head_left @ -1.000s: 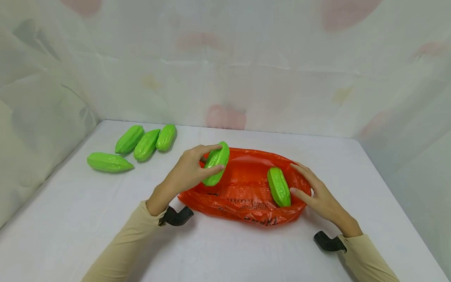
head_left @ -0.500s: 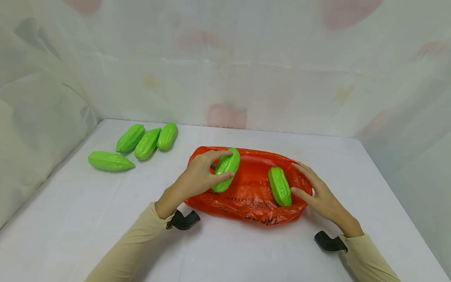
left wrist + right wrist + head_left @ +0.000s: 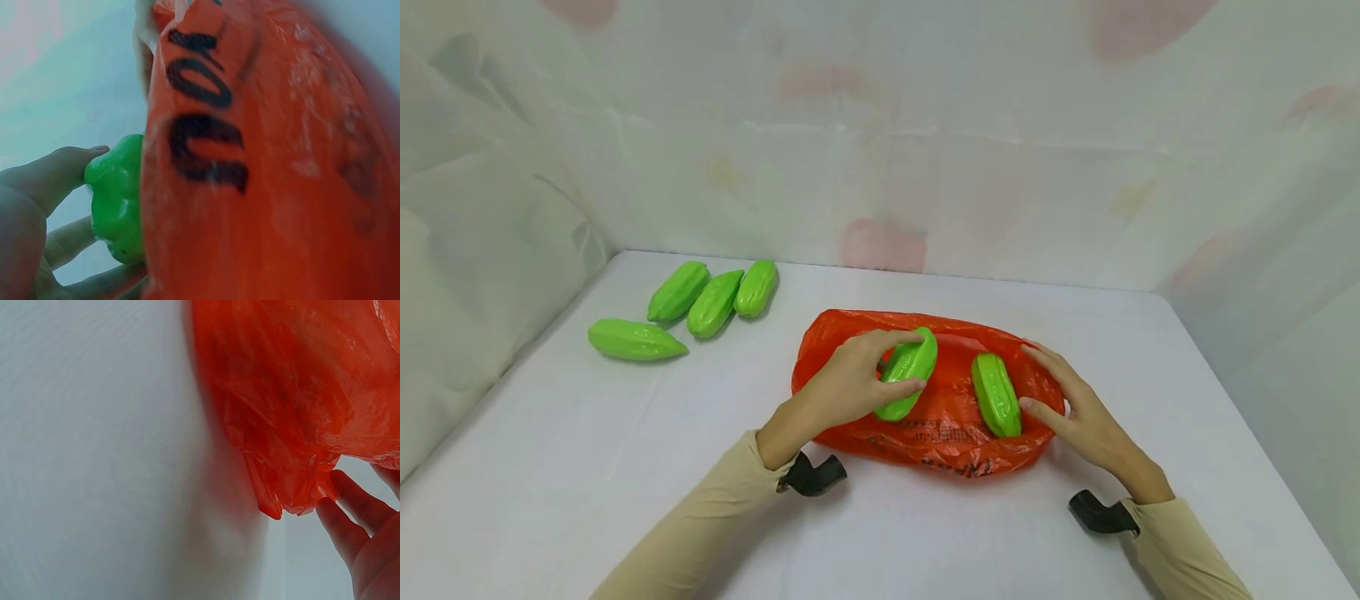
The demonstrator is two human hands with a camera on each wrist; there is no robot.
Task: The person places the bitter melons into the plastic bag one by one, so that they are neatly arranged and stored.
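My left hand (image 3: 847,379) holds a glossy green ridged fruit (image 3: 910,373) between thumb and fingers, over the open mouth of a red plastic bag (image 3: 820,342). In the left wrist view the fruit's lobed end (image 3: 117,199) shows, partly hidden behind the bag wall (image 3: 281,206) with its black print. Inside the bag, toward the right, lies another such green fruit (image 3: 997,395). My right hand (image 3: 1078,417) holds the bag's right rim, its thumb reaching over the edge beside that fruit. In the right wrist view, fingers (image 3: 359,500) touch a crumpled corner of the bag (image 3: 281,481).
Several more green ridged fruits lie at the table's back left, three (image 3: 715,302) close together and one (image 3: 636,340) on its side nearer the front. A white cloth (image 3: 955,533) covers the table. Patterned curtains (image 3: 1000,167) stand behind and at both sides.
My left hand has moved right and slightly nearer me, carrying the green fruit from the bag's left edge to over its middle. My right hand has stayed at the right rim.
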